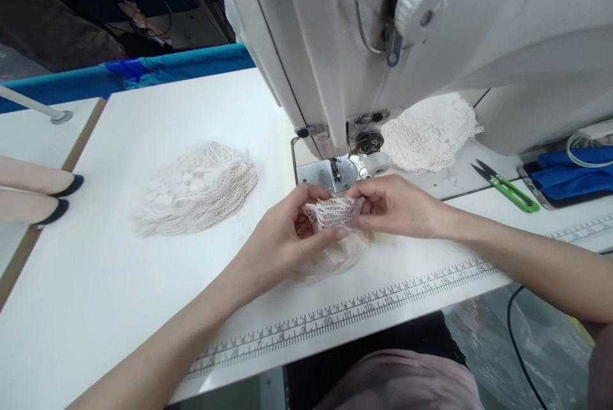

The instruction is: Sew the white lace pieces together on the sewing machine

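A small piece of white lace (334,213) is pinched between both my hands on the white table (143,282), just in front of the sewing machine's presser foot (336,170). My left hand (282,237) grips its left side with curled fingers. My right hand (395,205) holds its right edge with thumb and fingers pressed together. More of the lace spreads flat beneath my hands.
A white sewing machine (383,33) fills the back. A stack of lace pieces (196,189) lies to the left, another lace pile (431,132) behind the needle. Green thread snips (507,188) and blue cloth (569,174) lie right. A ruler strip (364,304) runs along the front edge.
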A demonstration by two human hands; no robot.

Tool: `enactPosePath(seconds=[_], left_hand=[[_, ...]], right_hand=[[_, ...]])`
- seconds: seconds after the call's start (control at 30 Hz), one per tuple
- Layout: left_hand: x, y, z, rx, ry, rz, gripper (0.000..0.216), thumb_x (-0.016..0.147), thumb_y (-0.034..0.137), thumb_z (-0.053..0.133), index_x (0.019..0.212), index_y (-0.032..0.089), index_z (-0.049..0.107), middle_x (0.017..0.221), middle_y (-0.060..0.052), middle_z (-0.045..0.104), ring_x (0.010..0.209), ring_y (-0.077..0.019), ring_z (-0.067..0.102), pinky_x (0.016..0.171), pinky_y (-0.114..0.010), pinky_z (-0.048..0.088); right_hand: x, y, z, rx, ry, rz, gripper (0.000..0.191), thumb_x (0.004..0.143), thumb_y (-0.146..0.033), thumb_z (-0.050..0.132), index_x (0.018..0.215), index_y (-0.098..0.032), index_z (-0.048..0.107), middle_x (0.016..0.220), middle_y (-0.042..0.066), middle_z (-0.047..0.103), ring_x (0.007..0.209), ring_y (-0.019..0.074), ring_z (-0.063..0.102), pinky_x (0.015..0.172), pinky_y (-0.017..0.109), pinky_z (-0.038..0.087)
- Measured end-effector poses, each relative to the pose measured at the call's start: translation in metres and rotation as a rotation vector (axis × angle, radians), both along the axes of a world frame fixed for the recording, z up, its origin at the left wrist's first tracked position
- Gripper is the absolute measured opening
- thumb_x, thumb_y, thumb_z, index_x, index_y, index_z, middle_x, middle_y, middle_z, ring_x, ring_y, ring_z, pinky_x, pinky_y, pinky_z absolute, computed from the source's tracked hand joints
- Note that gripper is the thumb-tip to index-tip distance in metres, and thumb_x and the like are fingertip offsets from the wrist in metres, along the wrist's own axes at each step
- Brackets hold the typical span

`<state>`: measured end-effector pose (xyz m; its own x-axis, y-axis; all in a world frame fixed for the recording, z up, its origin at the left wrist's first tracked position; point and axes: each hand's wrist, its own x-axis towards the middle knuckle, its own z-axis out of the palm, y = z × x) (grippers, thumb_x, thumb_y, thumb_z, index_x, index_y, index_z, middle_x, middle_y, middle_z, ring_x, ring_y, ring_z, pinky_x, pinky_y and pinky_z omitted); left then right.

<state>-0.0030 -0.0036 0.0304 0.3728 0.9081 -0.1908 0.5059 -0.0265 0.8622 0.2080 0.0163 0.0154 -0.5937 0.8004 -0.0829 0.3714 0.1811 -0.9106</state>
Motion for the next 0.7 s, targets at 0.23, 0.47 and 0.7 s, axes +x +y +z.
enactPosePath(seconds=[0.23,0.47,0.7], left_hand=[[0.004,-0.006,-0.001,0.104,0.095,-0.03,0.015,0.085,0.037,0.058,0.091,0.023,0.062,0.062,0.006,0.056,0.043,-0.008,0.038,0.042,-0.023,0.029],[0.005,-0.008,-0.013,0.378,0.084,0.077,0.01,0.085,0.031,0.062,0.091,0.025,0.068,0.081,0.004,0.072,0.059,-0.0102,0.06,0.052,-0.021,0.044],[0.002,-0.008,-0.021,0.857,0.235,0.087,0.011,0.088,0.026,0.058,0.082,0.022,0.067,0.054,0.006,0.062,0.045,-0.0067,0.051,0.046,-0.019,0.037]], right_hand=[[-0.01,-0.008,-0.002,0.179,0.017,-0.101,0.019,0.077,-0.007,0.057,0.091,-0.019,0.057,0.077,-0.005,0.059,0.059,0.0064,0.05,0.052,0.019,0.04],[-0.012,-0.009,-0.008,0.243,0.111,-0.246,0.012,0.077,-0.009,0.062,0.083,-0.019,0.06,0.078,-0.004,0.063,0.059,0.0063,0.054,0.055,0.02,0.046],[-0.016,-0.012,-0.01,0.201,0.227,-0.261,0.013,0.076,-0.011,0.063,0.086,-0.019,0.064,0.073,-0.004,0.065,0.064,0.0086,0.062,0.062,0.021,0.055]])
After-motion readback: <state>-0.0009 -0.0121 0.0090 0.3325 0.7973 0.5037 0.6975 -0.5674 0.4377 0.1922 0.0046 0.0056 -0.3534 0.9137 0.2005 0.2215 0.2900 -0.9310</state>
